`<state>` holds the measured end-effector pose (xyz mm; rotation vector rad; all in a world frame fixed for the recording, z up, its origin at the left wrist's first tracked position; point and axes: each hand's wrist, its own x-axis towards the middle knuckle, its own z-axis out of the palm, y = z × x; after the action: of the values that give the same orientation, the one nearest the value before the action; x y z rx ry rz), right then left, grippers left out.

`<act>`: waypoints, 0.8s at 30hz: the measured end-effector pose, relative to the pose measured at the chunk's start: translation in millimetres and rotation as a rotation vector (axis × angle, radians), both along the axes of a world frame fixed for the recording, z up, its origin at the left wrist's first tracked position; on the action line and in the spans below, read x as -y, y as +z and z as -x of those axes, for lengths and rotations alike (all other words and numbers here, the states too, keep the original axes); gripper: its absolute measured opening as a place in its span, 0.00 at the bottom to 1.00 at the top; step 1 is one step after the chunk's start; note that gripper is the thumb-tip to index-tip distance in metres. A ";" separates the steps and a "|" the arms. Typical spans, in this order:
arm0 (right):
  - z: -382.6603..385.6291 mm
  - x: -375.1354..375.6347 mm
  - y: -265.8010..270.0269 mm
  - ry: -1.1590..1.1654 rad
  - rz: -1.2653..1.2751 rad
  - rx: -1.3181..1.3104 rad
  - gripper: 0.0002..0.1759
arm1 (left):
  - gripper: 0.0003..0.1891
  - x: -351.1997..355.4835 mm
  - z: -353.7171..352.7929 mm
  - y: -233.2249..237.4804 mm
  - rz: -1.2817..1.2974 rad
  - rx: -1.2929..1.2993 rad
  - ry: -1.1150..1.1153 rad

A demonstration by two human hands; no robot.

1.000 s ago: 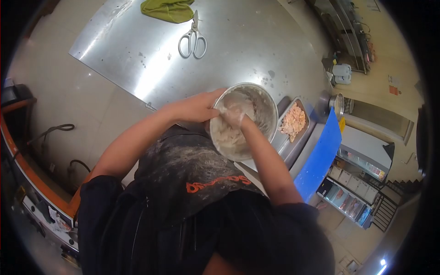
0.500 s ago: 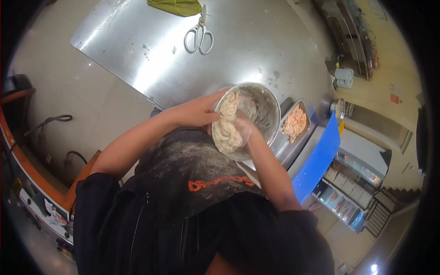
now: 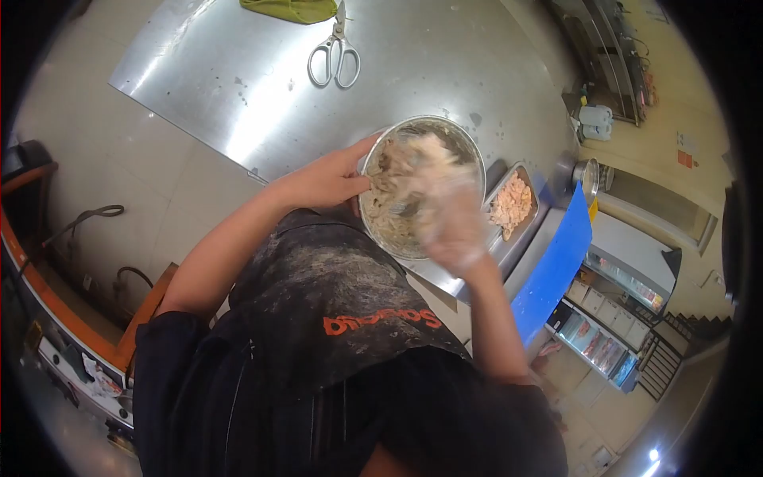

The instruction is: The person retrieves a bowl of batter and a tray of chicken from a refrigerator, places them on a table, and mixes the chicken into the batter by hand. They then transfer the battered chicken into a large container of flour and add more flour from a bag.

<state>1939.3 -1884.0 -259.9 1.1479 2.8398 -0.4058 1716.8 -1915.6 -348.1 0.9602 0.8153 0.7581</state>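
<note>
From my end the bowl (image 3: 470, 153) is shiny metal, smeared inside and loaded with a pale, sticky mix (image 3: 391, 224). It's round, so no real long axis; the mouth faces up at the camera. It sits at the near edge of the counter (image 3: 238, 95). Left hand (image 3: 326, 179) has its fingers clamped on the bowl's left rim. Right hand (image 3: 455, 229) is a coated blur over the bowl, so I can't tell its grip. A tray (image 3: 509, 205) of pinkish chunks sits just right of the bowl, and scissors (image 3: 334, 60) lie well beyond it.

Silver bowl (image 3: 457, 139), beige dough (image 3: 393, 226), green cloth (image 3: 290, 8), blue board (image 3: 552, 274), flour-speckled black apron (image 3: 318, 270), orange lettering (image 3: 381, 322).
</note>
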 end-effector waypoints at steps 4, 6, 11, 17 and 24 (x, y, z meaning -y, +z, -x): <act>-30.8 -20.6 -30.6 0.060 0.776 0.242 0.27 | 0.36 1.1 -2.1 -10.8 -0.117 -0.047 0.023; 1.3 -57.1 -9.0 -0.130 0.883 0.198 0.29 | 0.38 -1.7 -1.4 -14.0 -0.149 -0.001 0.053; 9.3 -42.2 -156.6 -0.610 0.743 -0.250 0.35 | 0.37 -7.0 -7.7 -16.7 -0.081 0.018 -0.004; 14.9 -67.0 -59.0 0.219 0.717 0.462 0.29 | 0.35 -9.4 15.2 -13.5 -0.041 -0.025 -0.024; 4.7 16.7 -154.8 -0.386 0.099 -0.012 0.25 | 0.37 -7.6 -0.8 -11.0 -0.100 -0.074 0.008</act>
<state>1934.6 -1900.8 -414.7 1.6773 2.5638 -0.5639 1717.7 -1908.0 -359.1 1.0808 0.8523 0.7793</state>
